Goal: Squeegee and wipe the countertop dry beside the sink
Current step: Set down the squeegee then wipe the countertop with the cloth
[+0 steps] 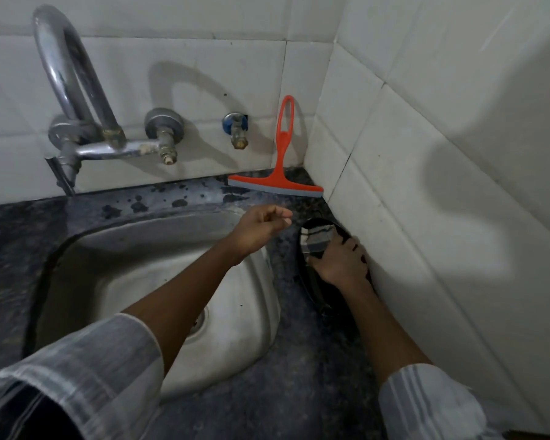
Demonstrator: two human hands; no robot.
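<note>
I see the dark speckled stone table (299, 360) beside the steel sink (159, 281). My orange squeegee (278, 173) leans in the corner, parked. Right hand (342, 263) grasps a striped cloth (316, 239), probably for wiping; left hand (262, 225) hovers, fingers loosely curled, empty.

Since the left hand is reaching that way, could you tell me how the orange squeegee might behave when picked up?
The squeegee looks like thin plastic, so probably light and stiff. It leans upright against the tiled wall, so a nudge may tip it. The countertop looks wet, so it may slide.
</note>
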